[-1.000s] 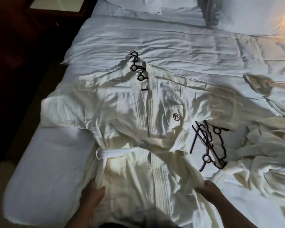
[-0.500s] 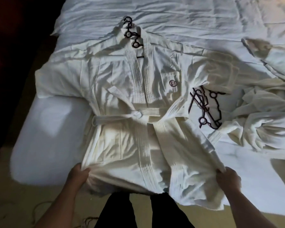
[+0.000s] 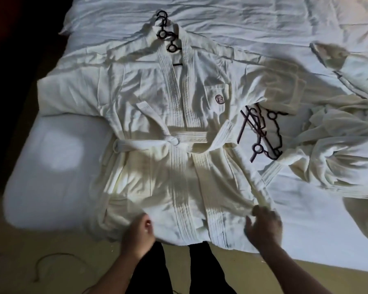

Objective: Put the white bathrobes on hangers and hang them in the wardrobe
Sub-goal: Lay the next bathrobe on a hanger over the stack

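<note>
Dim bedroom, white bed (image 3: 51, 166) fills the view, beige floor (image 3: 15, 262) along the near edge. Wardrobe not in view.

Left hand (image 3: 139, 231) is at the near hem of the bathrobe (image 3: 157, 107), fingers curled in. It looks to pinch the hem fabric, though blur makes the grip soft to read. The bathrobe lies flat and face up on the bed, sleeves spread out, hem hanging just over the bed edge. Belt (image 3: 191, 137) is tied across the waist. A dark hanger (image 3: 165, 32) is already inside it, its ringed hook poking out past the collar at the far end.

Right hand (image 3: 263, 227) hovers on or just over the hem's right side, fingers spread and loose, holding nothing that can be seen.

Spare hangers (image 3: 263, 134) lie in a dark tangle on the sheet just beside the bathrobe's right flank. Farther right, a second bathrobe (image 3: 338, 149) is crumpled in a heap, no hanger in it.

Step, as judged: smoothing and squaring the first hung robe at its hem before lifting. Roughly half of the hanger work is done, and no hanging yet.

Next move likely calls for reaching to the far end, taking the hook, and lifting so the shoulders stay seated on the hanger and the belt stays tied, then carrying it to the wardrobe.
</note>
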{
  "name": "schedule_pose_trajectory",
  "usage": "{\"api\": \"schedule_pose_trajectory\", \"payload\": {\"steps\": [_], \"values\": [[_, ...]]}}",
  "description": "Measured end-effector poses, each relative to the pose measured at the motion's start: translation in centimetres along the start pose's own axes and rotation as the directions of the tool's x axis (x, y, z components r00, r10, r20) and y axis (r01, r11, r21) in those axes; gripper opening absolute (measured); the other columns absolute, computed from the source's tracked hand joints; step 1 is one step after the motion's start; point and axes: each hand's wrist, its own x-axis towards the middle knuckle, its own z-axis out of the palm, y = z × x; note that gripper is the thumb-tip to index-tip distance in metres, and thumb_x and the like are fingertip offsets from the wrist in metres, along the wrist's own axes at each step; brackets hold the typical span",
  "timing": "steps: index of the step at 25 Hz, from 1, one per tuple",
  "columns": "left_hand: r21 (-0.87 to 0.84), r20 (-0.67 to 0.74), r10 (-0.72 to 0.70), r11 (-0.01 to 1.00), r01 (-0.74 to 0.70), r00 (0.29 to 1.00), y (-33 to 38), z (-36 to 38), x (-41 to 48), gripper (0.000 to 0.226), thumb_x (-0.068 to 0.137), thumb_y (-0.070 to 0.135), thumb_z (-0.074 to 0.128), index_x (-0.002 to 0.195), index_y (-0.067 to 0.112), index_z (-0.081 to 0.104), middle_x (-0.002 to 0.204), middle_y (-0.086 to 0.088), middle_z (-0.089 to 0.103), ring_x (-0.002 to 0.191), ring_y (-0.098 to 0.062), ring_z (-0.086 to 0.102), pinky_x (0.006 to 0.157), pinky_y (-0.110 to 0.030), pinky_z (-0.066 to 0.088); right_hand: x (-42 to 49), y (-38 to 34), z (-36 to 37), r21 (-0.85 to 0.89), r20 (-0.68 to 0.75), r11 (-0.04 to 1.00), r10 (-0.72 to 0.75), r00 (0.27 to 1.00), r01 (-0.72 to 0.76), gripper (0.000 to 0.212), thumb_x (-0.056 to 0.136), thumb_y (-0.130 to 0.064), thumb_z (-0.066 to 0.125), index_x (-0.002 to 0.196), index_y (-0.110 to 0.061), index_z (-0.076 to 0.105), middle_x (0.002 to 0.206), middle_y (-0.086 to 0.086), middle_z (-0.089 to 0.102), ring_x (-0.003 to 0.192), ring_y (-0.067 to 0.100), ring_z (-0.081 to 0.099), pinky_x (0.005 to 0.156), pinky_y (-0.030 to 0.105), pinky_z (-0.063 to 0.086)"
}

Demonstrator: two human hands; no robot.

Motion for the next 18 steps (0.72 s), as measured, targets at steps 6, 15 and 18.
{"api": "schedule_pose_trajectory", "payload": {"steps": [6, 15, 18], "values": [[0.270, 0.168, 0.002, 0.962, -0.048, 0.986, 9.7, 7.6, 1.5, 0.050, 0.089, 0.069, 0.048, 0.094, 0.023, 0.066, 0.094, 0.003, 0.072, 0.094, -0.020, 0.069, 0.071, -0.031, 0.051, -0.4, -9.0, 4.9, -0.245, 0.331, 0.953, -0.092, 0.939, 0.180, 0.054, 0.085, -0.056, 0.054, 0.129, -0.024, 0.051, 0.131, -0.001, 0.058, 0.123, 0.022, 0.057, 0.096, 0.038, 0.050], [-0.210, 0.651, 0.013, 0.964, 0.163, 0.759, 11.9, 3.4, -0.9, 0.025, 0.093, 0.017, 0.050, 0.085, 0.029, 0.070, 0.083, 0.007, 0.073, 0.079, -0.008, 0.066, 0.065, -0.022, 0.046, -2.0, -5.0, 2.7, 0.026, 0.684, 0.713, -0.524, 0.507, 0.701, 0.054, 0.090, -0.050, 0.047, 0.142, -0.037, 0.046, 0.140, -0.001, 0.057, 0.135, 0.028, 0.046, 0.105, 0.041, 0.044], [-0.449, 0.627, -0.011, 0.812, 0.373, 0.779, 12.1, 4.3, -1.2, 0.013, 0.094, 0.013, 0.066, 0.094, 0.021, 0.076, 0.083, 0.009, 0.076, 0.081, -0.006, 0.067, 0.071, -0.023, 0.050, -1.3, -4.1, 3.4, -0.003, 0.662, 0.822, -0.425, 0.617, 0.570, 0.056, 0.093, -0.025, 0.052, 0.147, -0.036, 0.046, 0.156, -0.007, 0.044, 0.145, 0.020, 0.036, 0.116, 0.033, 0.035]]}}
